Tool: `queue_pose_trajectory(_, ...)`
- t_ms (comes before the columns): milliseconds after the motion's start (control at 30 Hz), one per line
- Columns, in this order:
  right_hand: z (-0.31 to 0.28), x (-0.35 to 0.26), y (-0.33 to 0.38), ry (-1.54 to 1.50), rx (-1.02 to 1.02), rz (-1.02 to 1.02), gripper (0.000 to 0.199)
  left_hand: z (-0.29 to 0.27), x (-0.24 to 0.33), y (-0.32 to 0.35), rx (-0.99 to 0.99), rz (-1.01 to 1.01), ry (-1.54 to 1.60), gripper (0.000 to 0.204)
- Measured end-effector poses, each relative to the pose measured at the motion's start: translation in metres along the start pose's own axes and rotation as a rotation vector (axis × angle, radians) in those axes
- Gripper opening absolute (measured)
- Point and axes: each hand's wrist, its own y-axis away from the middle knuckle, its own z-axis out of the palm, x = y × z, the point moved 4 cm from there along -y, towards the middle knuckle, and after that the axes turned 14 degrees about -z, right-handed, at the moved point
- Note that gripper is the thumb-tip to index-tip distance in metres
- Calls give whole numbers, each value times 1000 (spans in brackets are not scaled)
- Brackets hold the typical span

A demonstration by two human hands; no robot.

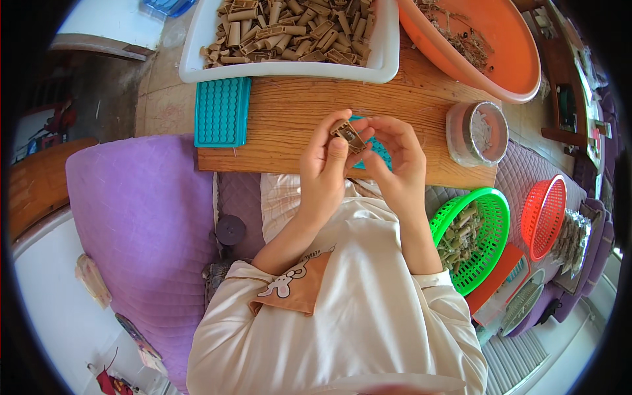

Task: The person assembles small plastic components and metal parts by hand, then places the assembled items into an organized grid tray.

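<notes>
Brown piece [349, 136]: we see it held above the near part of the wooden table [283, 118], tilted, its hollow face turned up toward us.
Left hand [326, 158]: we find its grip narrow, holding the brown piece between thumb and fingers over the table's near edge.
Right hand [401, 151]: we see its fingers curved around the other end of the piece, above the table; we cannot tell whether its grip presses on it.
Teal mat: [380, 153] we see it partly hidden by the hands, at the table's near edge.
Teal tray: [222, 112] we note rows of round bumps on it, at the table's left end.
White bin: [289, 74] we see it on the far side of the table, filled with many similar brown pieces [283, 33].
Orange basin: [461, 71] we see it at the table's far right corner, with dry plant scraps [454, 26] inside.
Round tub: [457, 135] we see it plastic-wrapped, on the table's right end.
Green basket: [490, 253] we see it off the table's near right corner, holding greenish-brown bits [459, 240].
Red basket: [543, 220] we see it farther right of the table.
</notes>
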Motion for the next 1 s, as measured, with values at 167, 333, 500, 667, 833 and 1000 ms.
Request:
queue_pose_trajectory(167,11,10,-5,81,-77,116,31,-9,-8,-1,94,113,-228,29)
queue_pose_trajectory(333,13,28,-18,173,-272,198,27,-24,-8,-7,131,114,-350,28)
queue_pose_trajectory(500,-5,66,-36,175,-525,118,31,-57,4,-10,139,-96,-159,38)
queue_pose_trajectory(667,6,68,-23,707,-567,-219,23,-68,1,-3,40,-233,-45,39)
queue_pose_trajectory(833,11,81,-14,788,-558,-409,20,-66,-3,2,-47,-296,35,40)
queue_pose_trajectory(1000,9,42,-15,408,-276,-230,20,-62,-3,2,-71,-379,-21,39)
